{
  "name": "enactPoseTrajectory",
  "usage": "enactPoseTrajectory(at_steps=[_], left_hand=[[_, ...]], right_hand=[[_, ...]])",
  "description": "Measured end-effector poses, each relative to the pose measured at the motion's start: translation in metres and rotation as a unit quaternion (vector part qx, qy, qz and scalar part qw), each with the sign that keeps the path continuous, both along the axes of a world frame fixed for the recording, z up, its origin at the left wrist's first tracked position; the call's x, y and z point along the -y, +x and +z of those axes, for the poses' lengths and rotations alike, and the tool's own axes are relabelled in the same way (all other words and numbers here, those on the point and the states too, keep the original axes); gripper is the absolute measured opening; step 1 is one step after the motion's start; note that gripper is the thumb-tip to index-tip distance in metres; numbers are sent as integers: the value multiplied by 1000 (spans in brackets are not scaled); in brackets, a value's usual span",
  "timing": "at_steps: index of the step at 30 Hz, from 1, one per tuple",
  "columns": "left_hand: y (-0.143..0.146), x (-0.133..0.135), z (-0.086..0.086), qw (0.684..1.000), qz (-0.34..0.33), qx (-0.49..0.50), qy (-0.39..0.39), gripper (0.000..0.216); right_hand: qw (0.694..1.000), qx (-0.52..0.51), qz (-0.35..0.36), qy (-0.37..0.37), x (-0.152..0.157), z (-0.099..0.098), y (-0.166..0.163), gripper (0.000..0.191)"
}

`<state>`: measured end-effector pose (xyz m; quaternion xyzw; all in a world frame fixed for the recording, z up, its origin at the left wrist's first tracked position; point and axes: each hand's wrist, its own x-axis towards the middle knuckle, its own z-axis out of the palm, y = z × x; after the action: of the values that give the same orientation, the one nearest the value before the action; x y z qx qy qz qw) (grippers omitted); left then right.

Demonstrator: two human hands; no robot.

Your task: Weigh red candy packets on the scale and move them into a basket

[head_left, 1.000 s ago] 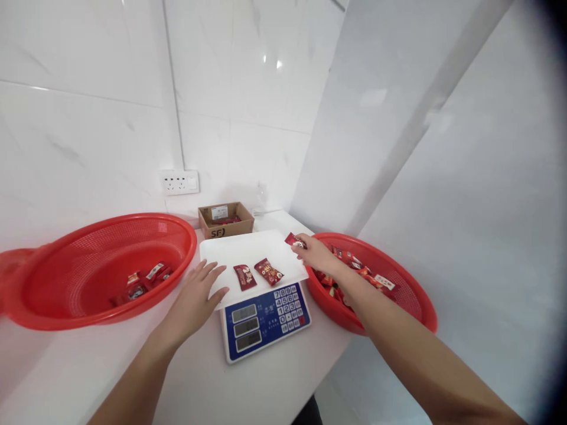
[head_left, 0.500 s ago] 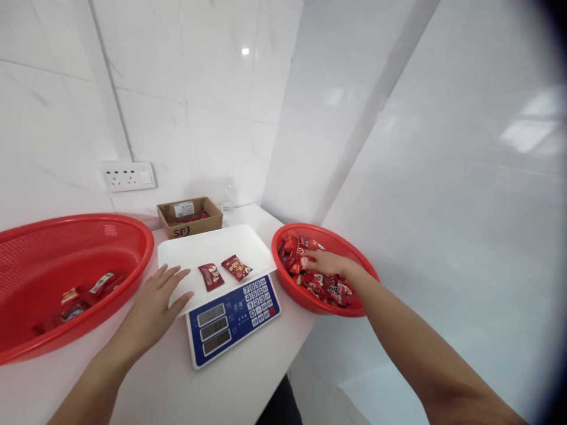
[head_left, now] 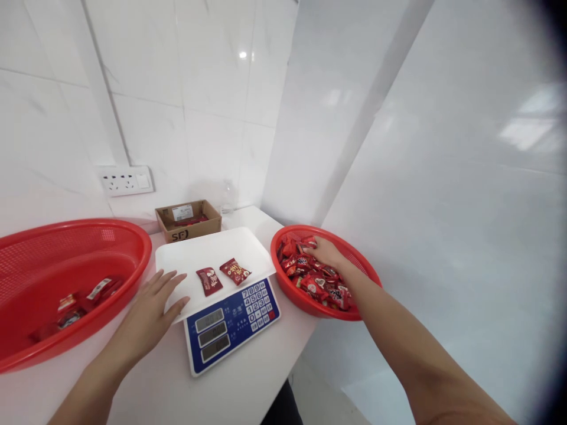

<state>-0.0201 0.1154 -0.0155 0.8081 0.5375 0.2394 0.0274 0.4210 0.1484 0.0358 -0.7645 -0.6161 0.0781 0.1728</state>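
So, far left: red basket [head_left: 44, 283] on the tabletop [head_left: 163, 392], a few red wrapped packets [head_left: 100, 288] lying low inside, toward its right. Wall socket [head_left: 126, 180] up behind it. My left hand [head_left: 148, 316] is between that basket and the scale [head_left: 233, 336]: palm down, fingers spread, empty, fingertips and thumb over the left edge of the white pan [head_left: 210, 251]. Can't tell if they touch it. SF carton [head_left: 195, 229] sits beyond the pan, some red stuff inside, clear item [head_left: 228, 198] just right of it. On the pan, two dark red packets side by side: left one [head_left: 209, 281] and right one [head_left: 235, 271], slightly farther back. Scale panel faces me, three displays left, keypad right; digits too faint to read. Right: second red basket [head_left: 354, 254] with a heap of red packets [head_left: 314, 283]. My right hand [head_left: 325, 252] is in there, fingers bent down at a packet on the far side; can't tell how closed they are or whether they've gripped it.
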Motion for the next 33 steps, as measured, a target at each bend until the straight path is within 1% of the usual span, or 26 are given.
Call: enactPoseTrajectory(at_steps=[3, 5, 7, 10, 12, 14, 17, 20, 23, 25, 27, 31, 33], left_hand=[[0, -1, -1, 1000, -2, 5, 9, 50], [0, -1, -1, 1000, -4, 6, 9, 50], [0, -1, -1, 1000, -5, 4, 1, 50], [1, 0, -1, 1000, -3, 2, -10, 51], [2, 2, 1, 1000, -3, 1, -17, 50], [3, 4, 4, 1000, -5, -1, -21, 49], [5, 8, 10, 1000, -6, -4, -31, 49], [5, 11, 16, 999, -3, -7, -40, 48], [3, 13, 18, 999, -4, -3, -40, 48], [2, 12, 17, 999, -5, 2, -37, 48], [0, 11, 14, 999, -6, 8, -30, 47], [-1, 9, 11, 1000, -10, 18, -15, 45], [-1, 9, 11, 1000, -11, 18, -13, 44]], right_hand=[[999, -47, 0, 19, 3, 7, 2, 33], [992, -122, 1, 35, 6, 10, -1, 33], [974, -220, 2, 51, 8, 11, -6, 31], [937, -344, 22, 52, 7, 12, -23, 27], [915, -399, 52, 39, 3, 14, -39, 26], [903, -420, 88, 21, -4, 15, -59, 24], [905, -402, 137, -4, -16, 17, -97, 19], [903, -385, 185, -46, -27, 16, -135, 16], [893, -379, 229, -80, -35, 15, -165, 21], [895, -359, 250, -85, -40, 16, -178, 28], [906, -319, 264, -88, -44, 18, -185, 35], [930, -230, 272, -95, -49, 23, -192, 57], [940, -187, 273, -86, -51, 24, -194, 63]])
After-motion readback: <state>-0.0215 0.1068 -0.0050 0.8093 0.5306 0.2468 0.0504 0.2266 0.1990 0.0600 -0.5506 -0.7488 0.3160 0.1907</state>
